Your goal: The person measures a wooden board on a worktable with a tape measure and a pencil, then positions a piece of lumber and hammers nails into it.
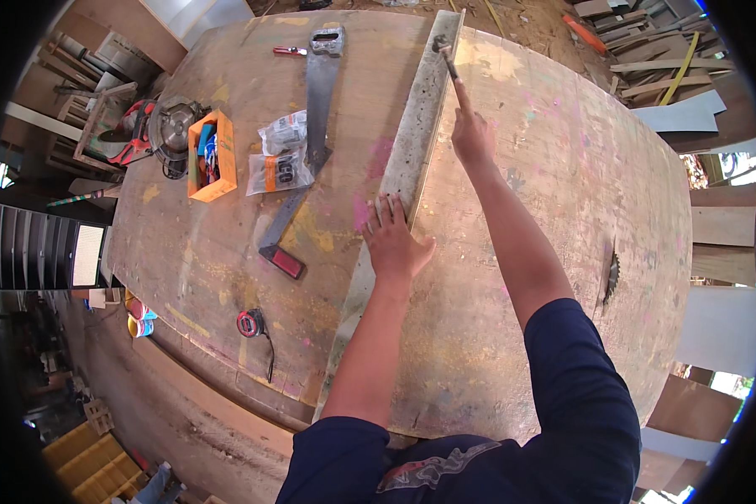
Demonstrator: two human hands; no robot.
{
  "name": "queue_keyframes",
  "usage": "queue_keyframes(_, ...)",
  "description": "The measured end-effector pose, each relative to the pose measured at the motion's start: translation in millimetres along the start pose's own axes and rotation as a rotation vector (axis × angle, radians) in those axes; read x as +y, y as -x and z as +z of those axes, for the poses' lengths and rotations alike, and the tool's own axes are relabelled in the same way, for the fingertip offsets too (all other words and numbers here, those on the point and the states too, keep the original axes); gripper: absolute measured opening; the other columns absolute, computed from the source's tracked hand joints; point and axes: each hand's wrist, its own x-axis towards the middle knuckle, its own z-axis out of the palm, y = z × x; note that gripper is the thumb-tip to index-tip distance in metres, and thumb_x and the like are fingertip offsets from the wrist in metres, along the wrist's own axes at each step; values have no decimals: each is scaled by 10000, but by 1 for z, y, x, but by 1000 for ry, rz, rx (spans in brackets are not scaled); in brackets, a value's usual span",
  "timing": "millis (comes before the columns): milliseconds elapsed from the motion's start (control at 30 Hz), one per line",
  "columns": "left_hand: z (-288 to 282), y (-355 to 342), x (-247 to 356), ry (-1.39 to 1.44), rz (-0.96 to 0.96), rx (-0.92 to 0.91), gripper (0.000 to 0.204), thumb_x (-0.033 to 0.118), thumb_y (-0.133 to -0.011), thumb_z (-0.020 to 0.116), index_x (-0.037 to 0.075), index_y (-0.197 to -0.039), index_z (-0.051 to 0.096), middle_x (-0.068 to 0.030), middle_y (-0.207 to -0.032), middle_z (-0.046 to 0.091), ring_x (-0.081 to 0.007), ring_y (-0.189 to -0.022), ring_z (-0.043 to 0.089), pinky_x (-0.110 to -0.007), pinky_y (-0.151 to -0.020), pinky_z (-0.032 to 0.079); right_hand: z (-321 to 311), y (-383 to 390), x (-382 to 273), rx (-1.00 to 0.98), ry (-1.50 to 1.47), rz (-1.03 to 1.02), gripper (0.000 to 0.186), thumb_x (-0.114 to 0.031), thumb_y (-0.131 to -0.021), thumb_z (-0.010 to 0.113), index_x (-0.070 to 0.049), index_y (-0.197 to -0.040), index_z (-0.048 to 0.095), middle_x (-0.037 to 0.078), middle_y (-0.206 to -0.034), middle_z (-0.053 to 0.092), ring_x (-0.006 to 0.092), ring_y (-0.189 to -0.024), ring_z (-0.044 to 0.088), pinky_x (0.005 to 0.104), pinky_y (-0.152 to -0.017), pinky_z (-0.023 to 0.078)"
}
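Note:
A long, narrow, grey weathered board [413, 134] runs from the near edge of the worktable to its far edge. My left hand [395, 244] rests on the board at about mid-length, fingers spread. In my right hand [472, 134] is the handle of a hammer [450, 64], gripped with the arm stretched far forward. The hammer's head is over the far end of the board; whether it touches the wood I cannot tell. Any nail there is too small to make out.
Left of the board lie a handsaw [320, 92], a try square [284, 227], plastic packets [279, 168], a red cutter [290, 51] and a tape measure [250, 323]. An orange box [223, 172] stands beside a circular saw [172, 126]. A saw blade [613, 277] sits at right.

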Motion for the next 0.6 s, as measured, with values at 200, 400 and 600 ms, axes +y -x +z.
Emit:
queue_keyframes(200, 3, -2, -1, 4, 3, 5, 1107, 534, -776, 769, 95, -1661, 269, -148, -1732, 230, -378, -1588, 223, -558, -1264, 236, -8, -9, -12, -75, 74, 4, 612, -285, -1070, 500, -384, -1637, 293, 244, -967, 741, 433, -889, 729, 559, -783, 561)
queue_keyframes(400, 17, -6, 5, -12, 53, 4, 1076, 533, -790, 763, 101, -1654, 290, -143, -1729, 243, -366, -1589, 229, -553, -1260, 248, 38, 46, -71, -280, -1045, 154, 644, -236, -1049, 581, -102, -1605, 285, 237, -1023, 755, 293, -788, 762, 460, -673, 614)
queue_keyframes(600, 62, -15, -53, -328, 145, 252, 843, 445, -922, 635, 110, -1637, 341, -144, -1687, 348, -353, -1548, 332, -501, -1280, 241, 31, 193, -149, -405, -579, -318, 443, -374, -950, 707, -80, -1281, 697, 181, -937, 755, 278, -849, 757, 409, -745, 597)
